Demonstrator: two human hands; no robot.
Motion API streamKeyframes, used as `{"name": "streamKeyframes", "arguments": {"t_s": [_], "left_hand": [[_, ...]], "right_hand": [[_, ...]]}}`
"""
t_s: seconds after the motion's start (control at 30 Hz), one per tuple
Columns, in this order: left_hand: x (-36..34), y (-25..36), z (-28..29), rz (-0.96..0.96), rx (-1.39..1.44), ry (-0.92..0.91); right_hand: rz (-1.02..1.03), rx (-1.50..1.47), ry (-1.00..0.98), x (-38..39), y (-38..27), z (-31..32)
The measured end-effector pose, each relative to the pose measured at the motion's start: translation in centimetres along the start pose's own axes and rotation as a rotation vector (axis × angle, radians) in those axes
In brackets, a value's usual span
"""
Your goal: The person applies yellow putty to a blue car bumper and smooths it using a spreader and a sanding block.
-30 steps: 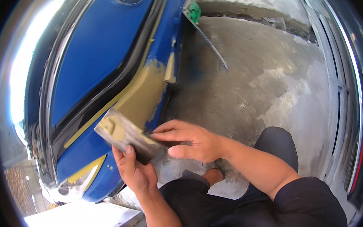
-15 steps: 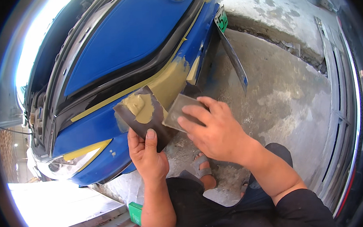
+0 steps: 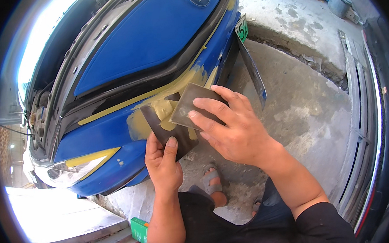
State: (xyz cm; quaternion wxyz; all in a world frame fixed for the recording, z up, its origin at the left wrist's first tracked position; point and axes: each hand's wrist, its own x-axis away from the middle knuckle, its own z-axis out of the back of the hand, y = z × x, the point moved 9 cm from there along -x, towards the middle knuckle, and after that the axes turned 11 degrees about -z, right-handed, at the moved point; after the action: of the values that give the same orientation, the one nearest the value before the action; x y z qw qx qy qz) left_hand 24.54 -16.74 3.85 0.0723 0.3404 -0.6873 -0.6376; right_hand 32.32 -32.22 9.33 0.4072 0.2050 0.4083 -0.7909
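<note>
My left hand [image 3: 165, 165] grips the lower edge of a dark, flat putty board [image 3: 178, 144], its thumb on the upper face. A lump of yellow-tan putty [image 3: 164, 111] lies near the board's far end. My right hand [image 3: 237, 134] pinches a dark rectangular putty spreader [image 3: 192, 104], fingers spread across its face. The spreader's left edge overlaps the board beside the lump; whether they touch I cannot tell. Just beyond both hands is a blue car bumper [image 3: 91, 139] with a smeared patch of the same putty [image 3: 137, 125] on it.
Yellow masking tape [image 3: 103, 114] runs along the bumper's upper edge and around the headlight [image 3: 66, 173]. A dark panel [image 3: 251, 69] juts out below the licence plate [image 3: 242, 29]. A green box [image 3: 139, 230] sits at lower left. Metal grating [image 3: 359, 124] lines the right.
The spreader has shifted left over the board, now covering part of the putty lump. The board has moved slightly right and down, showing more of the smeared bumper. The view has shifted a little.
</note>
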Motion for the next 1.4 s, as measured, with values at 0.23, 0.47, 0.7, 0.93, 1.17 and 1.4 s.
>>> {"name": "streamKeyframes", "arguments": {"t_s": [0.23, 0.47, 0.7, 0.93, 1.17, 1.4], "left_hand": [[0.1, -0.9, 0.2, 0.01, -0.132, -0.072], [-0.1, 1.3, 1.3, -0.154, -0.286, 0.012], [0.5, 0.5, 1.7, -0.056, -0.247, 0.008], [0.2, 1.1, 2.4, -0.087, -0.255, 0.047], [0.1, 1.0, 2.4, -0.086, -0.274, 0.041], [0.0, 0.8, 2.5, -0.079, -0.221, 0.038]], "right_hand": [[0.038, 0.079, -0.097, 1.0, 1.1, -1.6], [-0.232, 0.248, -0.283, 3.3, 10.0, -4.4], [-0.048, 0.487, -0.361, 0.3, 12.8, -7.6], [-0.059, 0.526, -0.554, -1.6, 13.6, -10.1], [-0.125, 0.527, -0.676, -2.0, 13.9, -11.6], [-0.128, 0.581, -0.79, -1.7, 13.5, -11.5]]}}
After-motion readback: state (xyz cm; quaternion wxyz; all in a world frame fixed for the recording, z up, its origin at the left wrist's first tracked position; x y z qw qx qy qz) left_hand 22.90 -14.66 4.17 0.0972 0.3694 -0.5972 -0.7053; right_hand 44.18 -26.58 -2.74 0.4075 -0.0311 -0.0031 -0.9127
